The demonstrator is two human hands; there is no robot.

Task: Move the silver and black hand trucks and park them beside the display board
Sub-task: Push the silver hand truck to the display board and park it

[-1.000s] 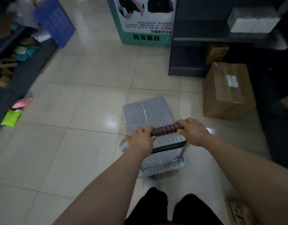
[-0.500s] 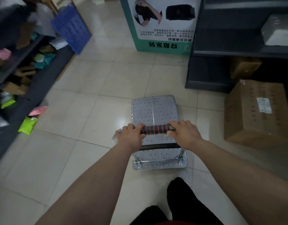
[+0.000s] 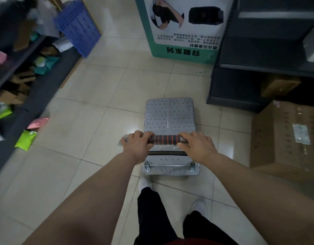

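The silver hand truck stands on the tiled floor straight in front of me, its studded metal deck pointing toward the display board, a green-and-white poster panel at the top centre. My left hand and my right hand are both closed around the handle, one on each side of its black-and-red ribbed grip. Roughly one floor tile separates the deck's front edge from the board's base. No black hand truck is in sight.
A dark shelf unit stands on the right next to the board, with a large cardboard box on the floor before it. On the left runs a shelf with packets, a blue crate, and green and pink packets on the floor.
The hand truck has rolled forward and straightened, with both hands staying on the handle. The display board and right shelf now sit closer, and the cardboard box has slid to my right.
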